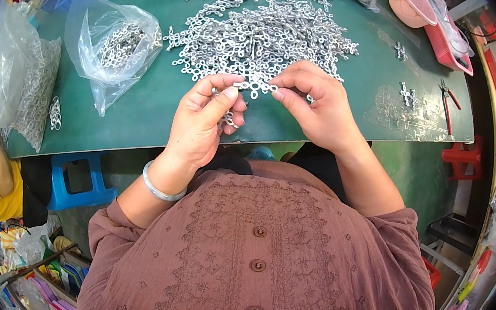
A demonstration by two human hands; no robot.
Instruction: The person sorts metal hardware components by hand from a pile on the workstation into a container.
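With my left hand [204,109] I am pinching one end of a silver link piece [255,86] between thumb and forefinger, and with my right hand [316,104] I am pinching its other end the same way. The piece is spanning the gap between my fingertips, just in front of the near side of the link heap [269,33] on the green bench [139,129]. More loose links [228,117] are lying against my curled left fingers.

I am judging that those loose links could be slipping out if I am opening the fingers to adjust my pinch; being close to the near edge, they could be dropping to the floor. The rings are looking small, so an uneven pull from either side could be twisting the piece out of my grip. Since the heap is lying so near, a dropped piece could be getting lost among its lookalikes. Red-handled pliers [449,107] are lying far to the right, out of easy reach.
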